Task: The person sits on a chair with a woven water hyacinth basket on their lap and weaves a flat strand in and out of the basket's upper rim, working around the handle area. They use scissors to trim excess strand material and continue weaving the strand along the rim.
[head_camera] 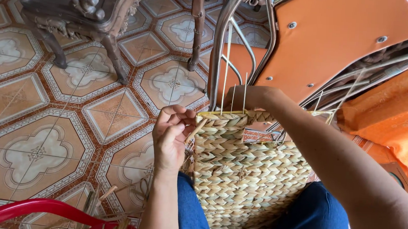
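Across the lower centre of the frame, your woven basket (243,172) rests on your lap, its pale straw strands plaited in thick rows, with thin upright stakes (234,95) rising from the unfinished top edge. Your left hand (173,136) pinches a flat straw strand (195,130) at the basket's left rim. Your right hand (249,97) curls behind the upper rim; its grip is hidden. Patterned floor tiles (46,118) lie at left.

One woven basket (245,170) — two hands — one orange chair (333,42).

Orange chair (343,38), patterned floor tiles (34,150)
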